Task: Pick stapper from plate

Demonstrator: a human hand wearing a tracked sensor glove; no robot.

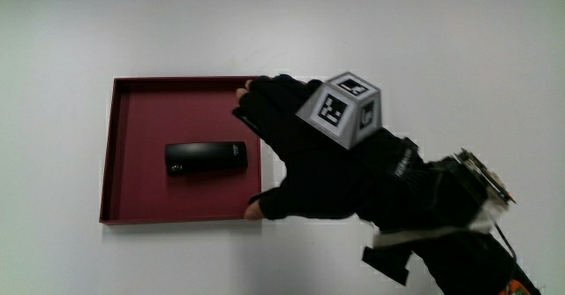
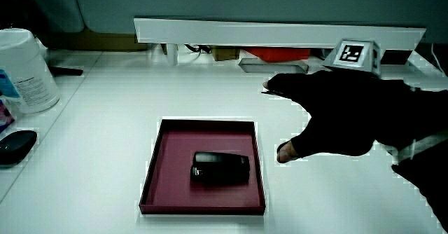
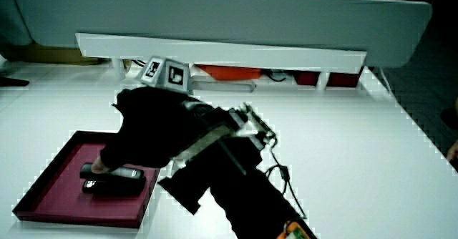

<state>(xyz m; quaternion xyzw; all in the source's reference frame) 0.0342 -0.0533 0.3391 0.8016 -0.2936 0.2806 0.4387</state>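
Note:
A black stapler [image 1: 206, 159] lies flat in the middle of a dark red square tray [image 1: 132, 212] on the white table. Both side views show the stapler [image 2: 220, 168] [image 3: 113, 183] and the tray [image 2: 203, 207] [image 3: 50, 214]. The gloved hand [image 1: 305, 154] hovers over the tray's edge beside the stapler, fingers spread, thumb and forefinger apart, holding nothing. In both side views the hand [image 2: 336, 118] [image 3: 154, 132] is above the table, close to the stapler and not touching it. A patterned cube [image 1: 342, 108] sits on its back.
A low white partition [image 2: 280, 32] runs along the table's edge farthest from the person, with red and pale items under it. A white canister [image 2: 24, 69] and a dark oval object [image 2: 14, 146] stand at the table's edge in a side view. A cable [image 3: 283, 182] trails from the forearm.

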